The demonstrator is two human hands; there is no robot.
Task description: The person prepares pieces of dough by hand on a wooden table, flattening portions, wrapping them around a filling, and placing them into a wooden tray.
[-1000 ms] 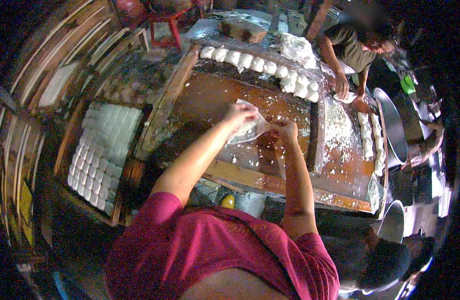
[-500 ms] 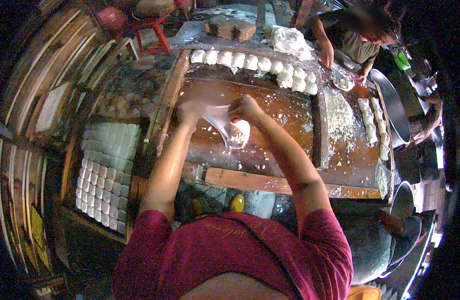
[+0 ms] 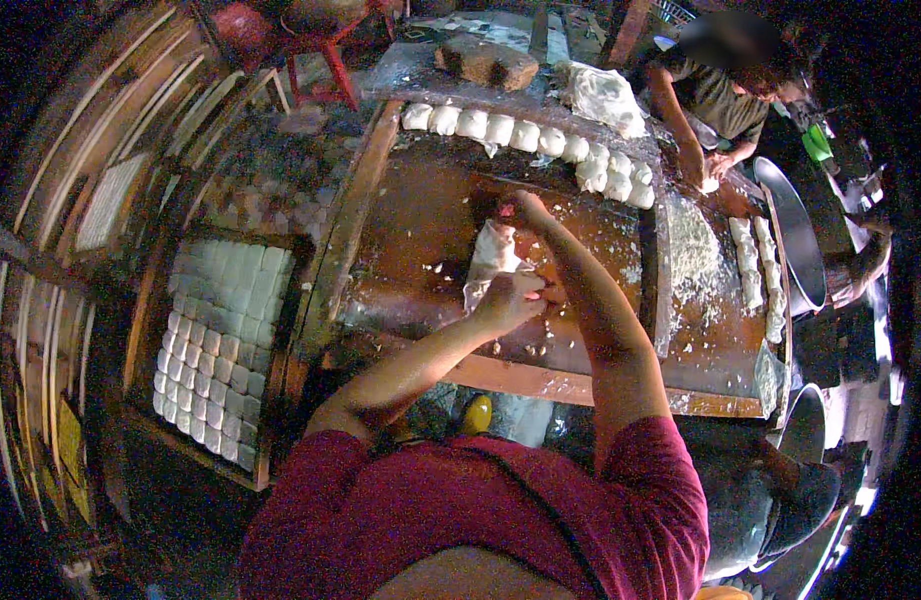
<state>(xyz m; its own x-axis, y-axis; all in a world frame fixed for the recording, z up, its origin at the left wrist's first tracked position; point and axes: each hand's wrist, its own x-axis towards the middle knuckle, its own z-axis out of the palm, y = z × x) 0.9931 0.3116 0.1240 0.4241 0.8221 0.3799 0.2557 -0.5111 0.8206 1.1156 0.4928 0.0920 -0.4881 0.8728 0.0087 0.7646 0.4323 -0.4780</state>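
Note:
On the wooden board in front of me lies a thin white cloth (image 3: pixel 491 258), folded into a bundle around a soft white lump. My left hand (image 3: pixel 510 303) reaches across the bundle's lower right side, its fingers curled at a corner of the cloth. At the upper end my right hand (image 3: pixel 523 208) has its fingers closed at the cloth's edge. The hands partly hide what they grip. White crumbs lie scattered around the bundle.
A row of white wrapped bundles (image 3: pixel 498 129) lines the board's far side. To the left stands a wooden tray (image 3: pixel 261 462) of white blocks. Crumbs (image 3: pixel 692 255) and two long white rolls (image 3: pixel 747 262) lie at the right. A co-worker's hands (image 3: pixel 715 168) work at the far right corner.
The cloth, stretched up between both hands before, now lies folded over the lump. My left hand has moved right and nearer me; the co-worker's hands have come together.

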